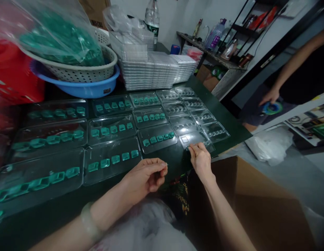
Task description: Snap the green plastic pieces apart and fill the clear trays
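Rows of clear plastic trays lie on a dark green table (230,130). The trays at left and centre (112,160) each carry a row of small teal pieces. The trays at right (215,131) show no teal pieces. My right hand (201,160) pinches the near edge of the closest such tray (193,139). My left hand (147,176) hovers at the table's front edge, fingers curled in a pinch on something small and clear that I cannot make out.
A stack of clear trays (151,71) stands at the back. A white basket in a blue basin (80,75) holds a bag of teal pieces. An open cardboard box (256,205) sits at lower right. Another person (290,83) stands at right holding a tape roll.
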{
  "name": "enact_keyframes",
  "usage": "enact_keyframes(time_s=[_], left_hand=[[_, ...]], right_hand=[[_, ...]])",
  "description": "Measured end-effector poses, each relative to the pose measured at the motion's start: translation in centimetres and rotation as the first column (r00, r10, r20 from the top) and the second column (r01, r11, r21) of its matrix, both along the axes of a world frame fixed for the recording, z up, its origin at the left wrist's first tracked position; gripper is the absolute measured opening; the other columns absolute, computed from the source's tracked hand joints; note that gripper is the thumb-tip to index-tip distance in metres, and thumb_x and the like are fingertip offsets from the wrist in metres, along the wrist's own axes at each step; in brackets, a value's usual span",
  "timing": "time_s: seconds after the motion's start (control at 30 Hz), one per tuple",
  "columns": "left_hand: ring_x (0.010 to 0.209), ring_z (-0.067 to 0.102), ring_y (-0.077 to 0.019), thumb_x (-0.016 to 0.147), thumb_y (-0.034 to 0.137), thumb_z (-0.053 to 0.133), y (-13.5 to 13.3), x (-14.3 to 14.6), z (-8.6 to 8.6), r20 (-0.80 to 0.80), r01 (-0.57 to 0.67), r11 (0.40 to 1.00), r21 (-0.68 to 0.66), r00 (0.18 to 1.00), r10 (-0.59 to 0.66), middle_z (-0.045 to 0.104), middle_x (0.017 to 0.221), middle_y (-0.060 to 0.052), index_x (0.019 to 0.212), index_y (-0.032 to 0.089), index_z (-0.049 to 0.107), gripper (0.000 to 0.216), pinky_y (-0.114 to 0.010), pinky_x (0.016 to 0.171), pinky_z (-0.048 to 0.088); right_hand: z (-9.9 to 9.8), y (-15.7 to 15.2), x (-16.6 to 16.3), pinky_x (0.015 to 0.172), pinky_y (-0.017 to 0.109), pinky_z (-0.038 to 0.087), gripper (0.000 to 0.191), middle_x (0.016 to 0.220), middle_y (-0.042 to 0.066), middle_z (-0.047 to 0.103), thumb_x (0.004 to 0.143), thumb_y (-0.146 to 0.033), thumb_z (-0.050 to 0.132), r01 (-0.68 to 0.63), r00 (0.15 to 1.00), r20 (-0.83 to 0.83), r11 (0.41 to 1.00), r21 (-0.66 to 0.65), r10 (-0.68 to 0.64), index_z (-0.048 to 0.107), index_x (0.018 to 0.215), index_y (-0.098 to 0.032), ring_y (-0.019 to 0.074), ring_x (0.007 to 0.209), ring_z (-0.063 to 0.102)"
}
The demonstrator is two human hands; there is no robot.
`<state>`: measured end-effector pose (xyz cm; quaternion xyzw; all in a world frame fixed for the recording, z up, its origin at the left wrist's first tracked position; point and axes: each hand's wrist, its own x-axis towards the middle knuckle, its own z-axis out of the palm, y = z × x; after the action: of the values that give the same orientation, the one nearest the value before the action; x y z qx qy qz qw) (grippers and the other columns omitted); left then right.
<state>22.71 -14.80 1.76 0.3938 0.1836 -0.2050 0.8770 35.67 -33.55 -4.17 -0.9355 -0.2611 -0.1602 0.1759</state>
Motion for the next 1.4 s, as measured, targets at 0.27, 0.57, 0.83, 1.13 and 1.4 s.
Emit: enact_keyframes(time_s=[0.27, 0.57, 0.83, 1.13, 1.4], left_hand=[[0.049, 0.045, -0.0057, 0.071, 0.022, 0.059, -0.4, 0.8, 0.7, 0.026, -0.039, 0.998, 0.047, 0.999, 0.038, 0.049, 0.066, 0.000, 0.069, 0.013, 0.054, 0.010, -0.017, 0.038, 0.020], [0.046, 0.046, -0.0067, 0.071, 0.026, 0.062, -2.1, 2.8, 0.6, 0.090, -0.133, 0.971, 0.199, 0.989, 0.117, 0.050, 0.061, 0.002, 0.083, 0.014, 0.058, 0.018, -0.017, 0.036, 0.028], [0.038, 0.037, -0.0040, 0.074, 0.035, 0.060, -2.7, 2.3, -0.1, 0.300, -0.196, 0.839, 0.507, 0.953, 0.040, 0.050, 0.053, 0.003, 0.076, 0.014, 0.061, 0.021, -0.018, 0.037, 0.027], [0.064, 0.051, -0.0111, 0.079, 0.025, 0.053, -2.7, 2.5, 0.7, 0.409, -0.235, 0.622, 0.746, 0.900, -0.149, 0.060, 0.068, -0.001, 0.072, 0.013, 0.062, 0.017, -0.021, 0.061, 0.039], [0.050, 0.039, -0.0064, 0.078, 0.026, 0.053, -3.1, 2.3, 0.6, 0.320, -0.069, 0.777, 0.626, 0.931, -0.175, 0.048, 0.055, 0.003, 0.071, 0.013, 0.058, 0.015, -0.018, 0.046, 0.029]], right_hand=[[0.4, 0.3, 0.5, 0.060, 0.026, 0.038, 0.021, 0.074, 0.004, 0.053, 0.083, -0.022, 0.046, -0.030, 0.994, -0.101, 1.000, -0.006, 0.029, 0.066, 0.081, -0.018, 0.0134, 0.063, 0.048], [3.9, -0.5, -3.0, 0.065, 0.027, 0.045, 0.011, 0.087, 0.003, 0.057, 0.080, -0.022, 0.055, -0.068, 0.936, -0.239, 0.799, 0.598, 0.259, 0.062, 0.088, -0.021, 0.0141, 0.075, 0.054], [3.9, 1.9, -6.7, 0.059, 0.025, 0.047, 0.009, 0.082, 0.001, 0.059, 0.077, -0.023, 0.060, 0.117, 0.770, -0.458, 0.608, 0.785, 0.444, 0.061, 0.085, -0.021, 0.0111, 0.063, 0.056], [3.6, 1.4, -6.8, 0.041, 0.019, 0.040, 0.017, 0.064, -0.003, 0.057, 0.071, -0.026, 0.066, 0.503, 0.417, -0.586, 0.360, 0.786, 0.695, 0.060, 0.085, -0.019, 0.0071, 0.046, 0.048], [4.4, 0.8, -6.7, 0.034, 0.013, 0.023, 0.023, 0.056, -0.008, 0.044, 0.065, -0.023, 0.070, 0.564, 0.297, -0.572, 0.343, 0.751, 0.765, 0.053, 0.081, -0.020, 0.0017, 0.039, 0.033]])
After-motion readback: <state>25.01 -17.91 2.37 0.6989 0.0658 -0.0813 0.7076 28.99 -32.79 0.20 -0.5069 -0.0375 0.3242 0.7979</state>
